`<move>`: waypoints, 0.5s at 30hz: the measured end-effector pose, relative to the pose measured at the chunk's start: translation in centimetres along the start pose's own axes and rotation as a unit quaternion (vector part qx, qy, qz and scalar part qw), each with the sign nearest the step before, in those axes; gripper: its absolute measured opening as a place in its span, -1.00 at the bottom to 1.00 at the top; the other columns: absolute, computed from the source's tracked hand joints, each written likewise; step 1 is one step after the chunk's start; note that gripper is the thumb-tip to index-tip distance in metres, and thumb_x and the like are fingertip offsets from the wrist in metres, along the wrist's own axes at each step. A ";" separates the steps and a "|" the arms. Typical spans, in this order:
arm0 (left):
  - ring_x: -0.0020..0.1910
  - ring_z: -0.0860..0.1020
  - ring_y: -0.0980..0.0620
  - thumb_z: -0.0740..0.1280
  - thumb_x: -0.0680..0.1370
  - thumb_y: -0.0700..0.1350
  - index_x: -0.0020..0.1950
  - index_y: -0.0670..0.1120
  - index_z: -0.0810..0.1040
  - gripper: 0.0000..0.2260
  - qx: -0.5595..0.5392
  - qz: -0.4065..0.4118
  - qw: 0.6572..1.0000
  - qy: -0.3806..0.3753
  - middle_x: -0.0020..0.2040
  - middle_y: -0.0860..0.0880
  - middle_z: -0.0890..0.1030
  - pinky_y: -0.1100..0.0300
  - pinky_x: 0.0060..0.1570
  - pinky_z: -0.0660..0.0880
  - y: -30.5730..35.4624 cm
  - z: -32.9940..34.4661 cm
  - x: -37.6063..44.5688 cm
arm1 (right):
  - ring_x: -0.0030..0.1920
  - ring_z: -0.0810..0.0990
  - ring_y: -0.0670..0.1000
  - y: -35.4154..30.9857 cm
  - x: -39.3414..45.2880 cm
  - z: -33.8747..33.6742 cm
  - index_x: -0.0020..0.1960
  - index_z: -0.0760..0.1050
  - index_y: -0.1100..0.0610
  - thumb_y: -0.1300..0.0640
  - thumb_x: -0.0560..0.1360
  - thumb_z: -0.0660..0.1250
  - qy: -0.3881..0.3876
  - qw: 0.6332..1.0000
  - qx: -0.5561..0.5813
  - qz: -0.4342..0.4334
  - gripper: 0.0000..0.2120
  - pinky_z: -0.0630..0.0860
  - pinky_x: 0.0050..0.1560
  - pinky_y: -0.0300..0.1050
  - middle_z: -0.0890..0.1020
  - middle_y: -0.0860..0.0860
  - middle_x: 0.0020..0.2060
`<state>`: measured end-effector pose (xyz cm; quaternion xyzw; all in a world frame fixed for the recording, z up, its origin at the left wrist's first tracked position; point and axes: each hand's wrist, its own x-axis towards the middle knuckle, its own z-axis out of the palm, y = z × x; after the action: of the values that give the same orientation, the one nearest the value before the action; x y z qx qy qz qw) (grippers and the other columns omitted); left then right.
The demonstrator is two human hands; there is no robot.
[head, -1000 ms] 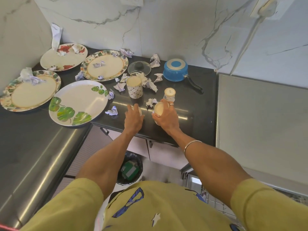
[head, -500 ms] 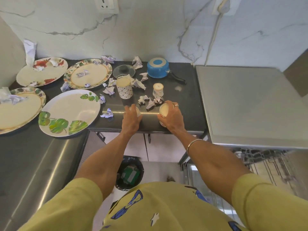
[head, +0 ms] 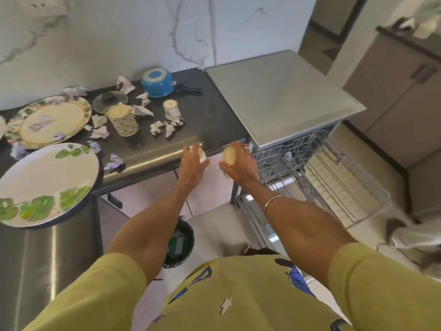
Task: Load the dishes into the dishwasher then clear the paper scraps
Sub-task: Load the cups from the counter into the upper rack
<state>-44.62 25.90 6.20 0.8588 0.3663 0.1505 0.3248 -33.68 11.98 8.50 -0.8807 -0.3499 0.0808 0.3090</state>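
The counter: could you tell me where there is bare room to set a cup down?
Bare black counter lies between the blue pot and the front edge, beside the dishwasher top, which is bare too. Left of that it is crowded: paper scraps, two cups, a glass lid and plates.

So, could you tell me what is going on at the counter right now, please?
A person is clearing dishes. Each hand grips a small cup: the left hand holds a white cup, the right hand a cream cup, both at the counter's front edge beside the pulled-out dishwasher rack. Two plates, a patterned cup, a blue pot and crumpled paper scraps are on the counter.
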 end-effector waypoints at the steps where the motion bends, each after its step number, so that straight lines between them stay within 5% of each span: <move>1: 0.08 0.51 -0.21 0.40 0.55 -0.01 0.34 -0.07 0.34 -0.57 -0.001 0.015 1.000 -0.010 0.27 -0.18 0.34 -0.09 0.02 0.55 0.5 0.6 -0.5 | 0.25 0.49 0.20 0.6 -0.7 -0.5 0.41 0.27 0.01 -0.14 0.39 0.48 0.004 1.000 -0.005 0.015 -0.29 0.53 0.15 0.11 0.41 0.12 0.32; 15: 0.03 0.57 -0.21 0.36 0.56 0.09 0.27 -0.08 0.36 -0.60 0.053 0.120 0.979 -0.155 0.17 -0.13 0.42 -0.01 0.01 0.54 9.1 9.6 -6.4 | 0.17 0.54 0.24 11.3 -11.2 -7.0 0.39 0.26 0.00 -0.13 0.38 0.49 0.073 0.984 -0.031 0.162 -0.31 0.59 0.06 0.17 0.43 0.18 0.26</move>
<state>-39.41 12.23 5.03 0.9255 0.2135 0.0340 0.3109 -33.11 -5.32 6.50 -0.9383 -0.1817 0.0545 0.2890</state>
